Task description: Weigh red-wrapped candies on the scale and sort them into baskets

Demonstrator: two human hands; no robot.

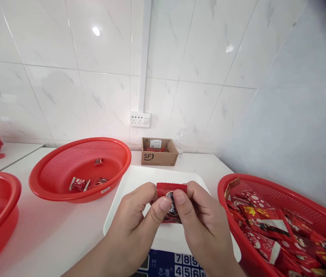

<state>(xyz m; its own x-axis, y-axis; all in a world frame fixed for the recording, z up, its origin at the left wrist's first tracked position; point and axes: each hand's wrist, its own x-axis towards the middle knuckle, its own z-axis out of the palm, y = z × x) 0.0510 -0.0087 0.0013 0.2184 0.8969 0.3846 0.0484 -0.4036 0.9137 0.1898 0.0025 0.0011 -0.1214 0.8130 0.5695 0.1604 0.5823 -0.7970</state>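
A small red snack packet point(171, 187) with a dark printed middle is pinched between both hands, its crimped edge uppermost. My left hand point(135, 217) grips its left side, the thumb pressed on the front. On the other side my right hand point(204, 223) holds it the same way. Both hands are above the white pan point(134, 175) of a weighing scale. The scale's blue keypad point(163, 265) shows below, partly covered by the hands. What is inside the packet cannot be seen.
At right stands a red basket point(223, 184) heaped with red packets point(266, 223). A red basket point(41, 188) at back left holds a few packets point(79, 184); another red basket point(9, 181) is at far left. A cardboard box point(163, 158) stands against the tiled wall point(105, 96).
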